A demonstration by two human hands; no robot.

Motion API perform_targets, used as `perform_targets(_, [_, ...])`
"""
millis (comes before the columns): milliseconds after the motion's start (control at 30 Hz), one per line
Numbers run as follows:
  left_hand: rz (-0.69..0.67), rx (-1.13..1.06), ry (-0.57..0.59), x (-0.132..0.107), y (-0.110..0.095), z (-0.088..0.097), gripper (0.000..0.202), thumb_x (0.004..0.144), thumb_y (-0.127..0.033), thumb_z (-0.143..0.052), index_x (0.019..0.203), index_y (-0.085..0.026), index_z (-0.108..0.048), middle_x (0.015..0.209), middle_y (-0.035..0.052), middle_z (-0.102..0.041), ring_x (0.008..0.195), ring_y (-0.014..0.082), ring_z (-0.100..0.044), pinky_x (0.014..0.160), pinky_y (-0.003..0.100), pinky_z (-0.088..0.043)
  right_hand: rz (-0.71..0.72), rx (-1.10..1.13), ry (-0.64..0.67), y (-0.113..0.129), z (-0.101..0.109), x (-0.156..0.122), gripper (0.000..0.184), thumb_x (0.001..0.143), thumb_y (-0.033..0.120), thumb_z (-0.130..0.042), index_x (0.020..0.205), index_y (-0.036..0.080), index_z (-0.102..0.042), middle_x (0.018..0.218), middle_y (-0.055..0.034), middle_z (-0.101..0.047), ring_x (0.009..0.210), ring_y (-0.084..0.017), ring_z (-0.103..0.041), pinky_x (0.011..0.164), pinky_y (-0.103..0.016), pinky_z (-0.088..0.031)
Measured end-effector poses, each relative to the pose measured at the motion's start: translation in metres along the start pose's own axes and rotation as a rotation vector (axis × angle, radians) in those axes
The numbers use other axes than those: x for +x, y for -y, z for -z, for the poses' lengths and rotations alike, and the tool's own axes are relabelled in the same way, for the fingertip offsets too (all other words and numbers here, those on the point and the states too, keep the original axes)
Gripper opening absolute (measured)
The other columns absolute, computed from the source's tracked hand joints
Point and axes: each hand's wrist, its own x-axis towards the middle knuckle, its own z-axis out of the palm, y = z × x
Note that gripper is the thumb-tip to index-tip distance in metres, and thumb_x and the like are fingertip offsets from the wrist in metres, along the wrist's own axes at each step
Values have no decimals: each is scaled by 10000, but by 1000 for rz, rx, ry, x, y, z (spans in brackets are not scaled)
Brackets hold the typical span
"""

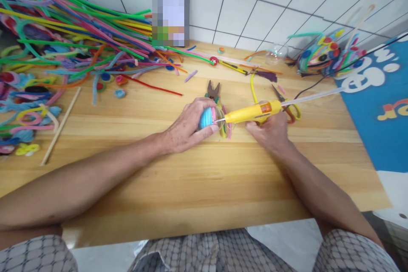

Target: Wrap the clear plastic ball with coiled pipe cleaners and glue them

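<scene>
My left hand [194,125] is closed round a small clear ball [208,118] partly covered with blue and pink pipe cleaner. A yellow hot glue gun [251,113] is gripped in my right hand [272,129], its metal nozzle at the pink edge of the ball. Out of the gun's back runs a clear glue stick [315,95]. Just behind the ball lie pliers [213,89] with their jaws apart, partly hidden by my left hand. Scissors [288,108] with orange and yellow handles lie beyond my right hand, which covers part of them.
A heap of coloured pipe cleaners [95,21] fills the left back. A wooden stick [60,127] lies at left. A yellow cutter knife [233,67], a clear ball [276,54] and a decorated colourful piece [318,57] are along the back, near the tiled wall. A black cord [314,86] crosses at right.
</scene>
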Motion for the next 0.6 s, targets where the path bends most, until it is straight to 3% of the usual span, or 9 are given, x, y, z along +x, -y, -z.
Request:
perform_targets(233, [22,-37,5,1,-2,2,460,1068,-463,-573,1441,-234,-431,1452,175,-569,1342,320,-566,1137,531,-463,-48,125,21,0,0,-1,167,651,179,-652,678,264,-511,606,21,-560,558,-184,-545,542,-335,-432])
perform_targets(367, [70,-74,23,2,-4,4,459,1066,-471,-577,1435,-233,-444,1436,169,-582,1317,315,-580,1138,524,-461,-138,237,54,3,1,0,180,767,286,-732,679,262,-577,625,1,-600,581,-198,-577,534,-340,-470])
perform_targets(467, [101,-107,27,1,-5,5,470,1056,-474,-596,1439,-245,-450,1436,161,-586,1306,313,-583,1136,519,-459,-194,271,58,7,12,6,215,811,408,-781,725,261,-649,668,-17,-651,638,-224,-631,560,-351,-516])
perform_targets(600, [137,-138,19,1,-6,5,475,1043,-484,-602,1432,-243,-476,1438,155,-595,1324,319,-576,1155,528,-443,-274,198,-43,1,43,19,219,827,475,-762,832,259,-725,820,-50,-746,751,-251,-689,677,-397,-585])
